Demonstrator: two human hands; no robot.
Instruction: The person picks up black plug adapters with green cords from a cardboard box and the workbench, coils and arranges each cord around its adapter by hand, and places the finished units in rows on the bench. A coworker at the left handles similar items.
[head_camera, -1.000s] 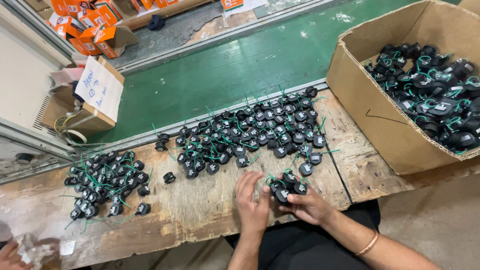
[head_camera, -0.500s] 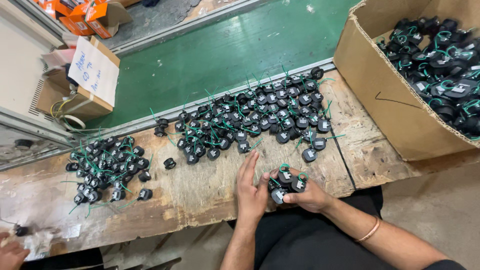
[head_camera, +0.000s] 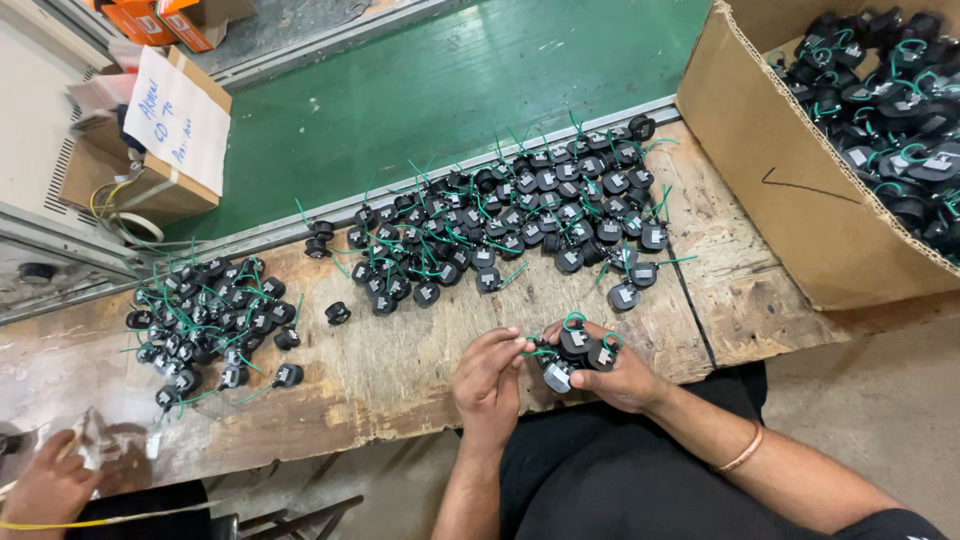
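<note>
Lying across the worn wooden surface (head_camera: 400, 370) are two heaps of small black round parts with green wires: a big heap (head_camera: 500, 225) at twelve o'clock from the hands and a smaller heap (head_camera: 210, 320) at about ten o'clock, both too crowded to count. One stray part (head_camera: 338, 313) sits alone between them. Nothing lies between the hands and the big heap but bare wood. At two o'clock an open cardboard box (head_camera: 800, 210) rests on the surface's end, packed with more of the same parts. Beyond the surface runs a green floor strip (head_camera: 450, 90), and at ten o'clock, farther off, stands a small carton with a white paper sheet (head_camera: 180, 120).

At the near edge, the right hand (head_camera: 625, 375) is cupped palm up, closed loosely around a bunch of parts (head_camera: 575, 355), about four showing. The left hand (head_camera: 490, 385) faces it, fingers curled, its fingertips pinching a green wire of that bunch. Both forearms come up from six o'clock, and a thin bangle (head_camera: 745, 450) circles the right wrist.

At eight o'clock another person's hand (head_camera: 50, 485) holds crinkled clear plastic.
</note>
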